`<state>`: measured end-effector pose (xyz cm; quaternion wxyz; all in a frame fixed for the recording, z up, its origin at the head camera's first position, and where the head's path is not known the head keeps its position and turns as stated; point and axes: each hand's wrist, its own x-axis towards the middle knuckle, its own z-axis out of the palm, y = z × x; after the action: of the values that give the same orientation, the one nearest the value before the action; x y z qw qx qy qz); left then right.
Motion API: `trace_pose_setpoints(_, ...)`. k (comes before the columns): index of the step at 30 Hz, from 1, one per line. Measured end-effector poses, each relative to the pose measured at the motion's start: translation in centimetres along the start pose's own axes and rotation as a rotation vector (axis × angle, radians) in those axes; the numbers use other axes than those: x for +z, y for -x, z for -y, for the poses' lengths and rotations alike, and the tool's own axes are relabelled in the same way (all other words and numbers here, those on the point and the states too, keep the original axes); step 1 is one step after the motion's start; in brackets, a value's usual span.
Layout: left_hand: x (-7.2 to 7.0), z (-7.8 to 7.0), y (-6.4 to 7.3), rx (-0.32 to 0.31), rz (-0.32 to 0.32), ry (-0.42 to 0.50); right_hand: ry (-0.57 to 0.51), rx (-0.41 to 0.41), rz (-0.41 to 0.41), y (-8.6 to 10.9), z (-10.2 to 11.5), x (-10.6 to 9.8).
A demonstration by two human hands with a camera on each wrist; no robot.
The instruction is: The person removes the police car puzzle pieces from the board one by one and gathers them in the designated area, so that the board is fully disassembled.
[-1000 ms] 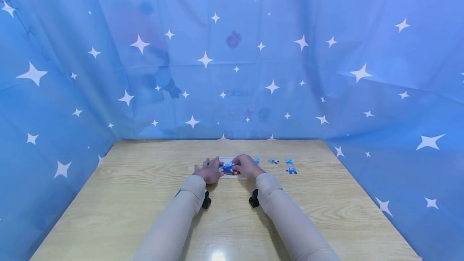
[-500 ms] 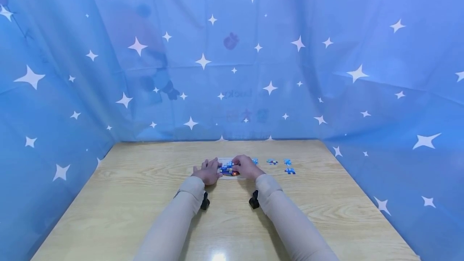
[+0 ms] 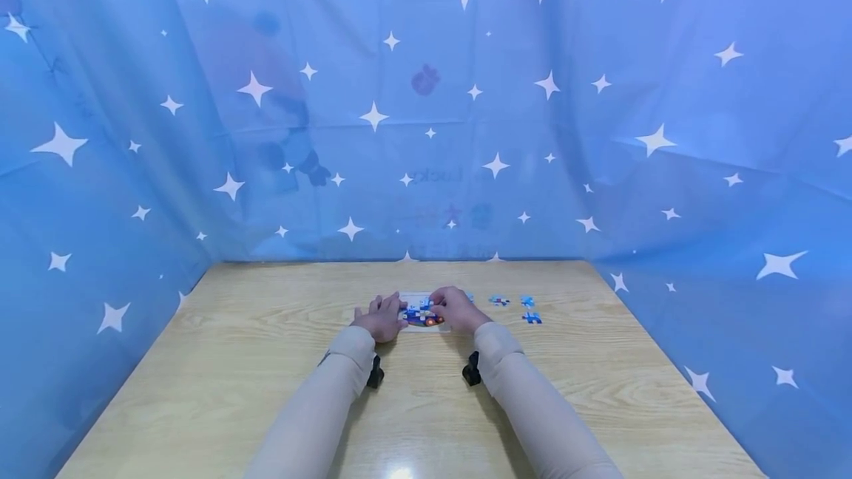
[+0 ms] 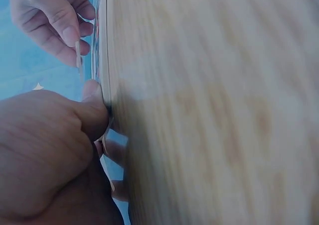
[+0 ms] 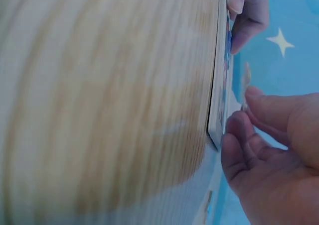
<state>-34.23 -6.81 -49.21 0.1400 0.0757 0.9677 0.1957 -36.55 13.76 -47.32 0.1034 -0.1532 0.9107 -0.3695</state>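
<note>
A jigsaw puzzle board with a white border and a blue, red and orange picture lies flat on the table, between both hands. My left hand rests at the board's left side with fingers spread; its thumb touches the board's edge. Over the board's right part, my right hand pinches a thin puzzle piece between thumb and fingertips. The piece stands nearly edge-on in the left wrist view, raised off the board. Right-hand fingers cover the board's upper right area.
Several loose puzzle pieces lie right of the board: a multicoloured one, a light blue one and a darker blue one. Another piece is partly hidden behind the right hand. A blue starred curtain hangs around the wooden table.
My right hand has drawn slightly up and right from the board, exposing more of the picture's lower right part. The left hand keeps its place. The head view has tilted slightly.
</note>
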Motion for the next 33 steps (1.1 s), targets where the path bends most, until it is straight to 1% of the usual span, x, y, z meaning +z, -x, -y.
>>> trace_pose_setpoints(3,0.1,0.1,0.0,-0.001,-0.003,0.007,-0.017,0.001,-0.008,0.1,0.0,-0.1)
trace_pose_setpoints(8,0.8,0.9,-1.3,-0.015,0.003,-0.002,-0.027,-0.021,-0.023,0.3,-0.1,-0.5)
trace_pose_setpoints(11,1.0,1.1,-1.8,-0.017,0.006,-0.004,-0.011,-0.017,-0.035,0.5,-0.2,-0.9)
trace_pose_setpoints(13,0.9,1.1,-2.0,-0.013,-0.003,-0.003,-0.006,-0.011,-0.051,0.6,-0.3,-1.3)
trace_pose_setpoints(16,0.8,1.0,-1.9,0.001,-0.022,0.002,0.001,-0.007,-0.068,0.8,-0.4,-1.8)
trace_pose_setpoints(21,0.8,0.8,-1.3,0.01,-0.003,0.0,0.004,-0.01,-0.057,1.3,-0.5,-2.3)
trace_pose_setpoints(26,0.8,0.8,-0.9,0.025,-0.022,0.014,0.018,-0.03,-0.064,1.4,-0.8,-2.6)
trace_pose_setpoints(33,0.9,0.9,-0.7,0.035,-0.013,0.026,0.034,-0.006,-0.086,1.9,-1.3,-3.0)
